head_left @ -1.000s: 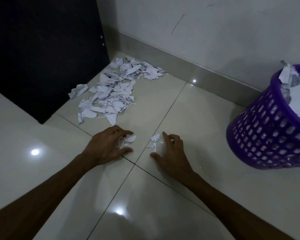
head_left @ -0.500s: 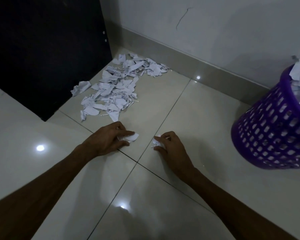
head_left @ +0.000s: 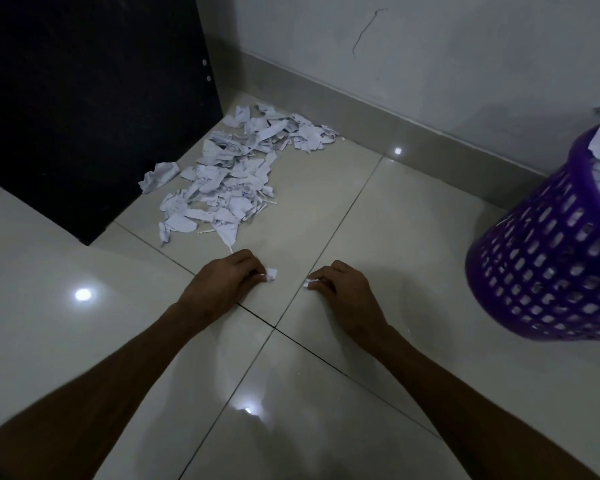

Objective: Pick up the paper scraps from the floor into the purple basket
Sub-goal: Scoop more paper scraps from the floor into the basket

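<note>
A heap of white paper scraps (head_left: 232, 178) lies on the pale tiled floor in the corner, beside a dark panel. My left hand (head_left: 222, 285) rests low on the floor with its fingers curled round a few scraps (head_left: 271, 274) that poke out at the fingertips. About a hand's width to its right, my right hand (head_left: 340, 289) pinches a small white scrap (head_left: 308, 282). The purple basket (head_left: 548, 258) stands at the right edge, with paper sticking out of its top.
A dark panel (head_left: 84, 98) stands at the back left, its edge beside the heap. The grey wall and skirting (head_left: 361, 112) run behind. Bare glossy tile (head_left: 395, 220) lies between my hands and the basket.
Both hands have closed their fingers over the loose scraps that lay between them on the floor. The view has shifted a little to the left.
</note>
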